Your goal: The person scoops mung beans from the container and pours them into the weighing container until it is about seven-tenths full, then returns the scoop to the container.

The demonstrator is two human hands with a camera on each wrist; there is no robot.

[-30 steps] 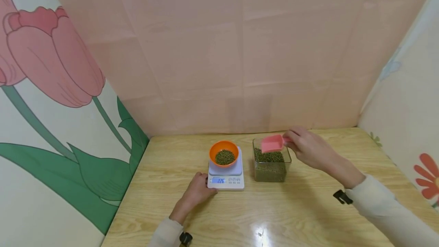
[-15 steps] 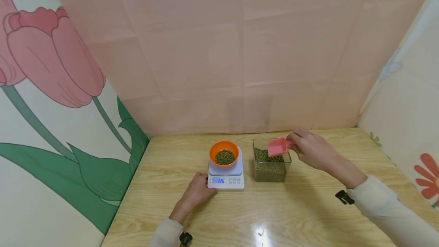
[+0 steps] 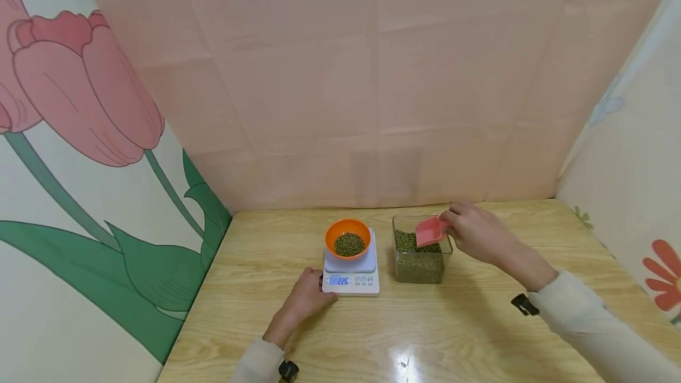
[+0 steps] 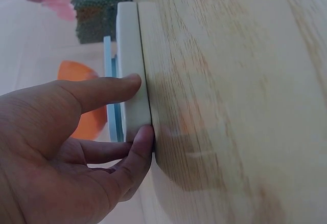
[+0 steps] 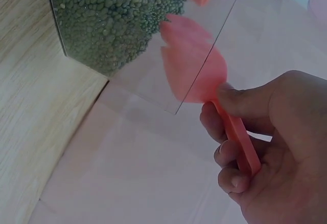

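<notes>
In the head view my left hand (image 3: 304,297) is at the front left corner of a white digital kitchen scale (image 3: 352,265), thumb on its front edge and fingers curled along its side. Upon the scale sits an orange bowl (image 3: 331,232) with some green mung beans (image 3: 349,244) inside; the display seems to read 226. My right hand (image 3: 479,234) grips the handle of a pink scoop (image 3: 428,231). The scoop's head is tilted down inside the clear container (image 3: 419,276), its lip close to the beans. In the right wrist view, the scoop (image 5: 196,68) shows through the container's clear wall.
The wooden table (image 3: 367,336) carries the scale and, just to its right, the bean container. A pinkish backdrop (image 3: 298,176) rises behind the table's far edge. Painted walls flank the left and right sides.
My right hand has shifted the scoop slightly right and lowered it toward the beans in the container. My left hand remains at the scale, and the display looks unchanged.
</notes>
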